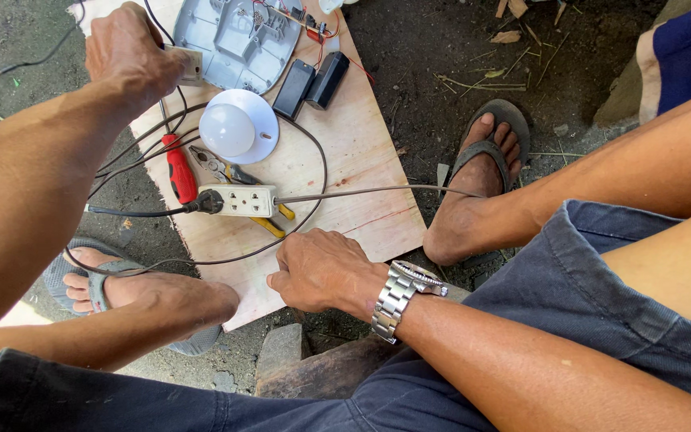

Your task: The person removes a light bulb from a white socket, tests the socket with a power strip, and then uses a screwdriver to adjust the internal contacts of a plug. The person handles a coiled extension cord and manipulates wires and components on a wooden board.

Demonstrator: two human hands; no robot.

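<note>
Down on the dirt floor, a pale square plywood board [361,160] carries a grey plastic housing [233,40], a white round lamp bulb [237,126] and a white power strip [237,200]. The left hand [133,52], grip pinching a small beige plug block [189,64], lifts it; it looks light and rigid, best held by its sides. The right hand [321,268], fingers curled, presses thin, limp dark wire [313,160] near the board's edge.

I sit over dark, packed dirt ground [409,48]; dry twigs and wood chips [497,76] lie scattered beyond the plywood board's [361,152] far right corner; bright daylight falls across everything.
</note>
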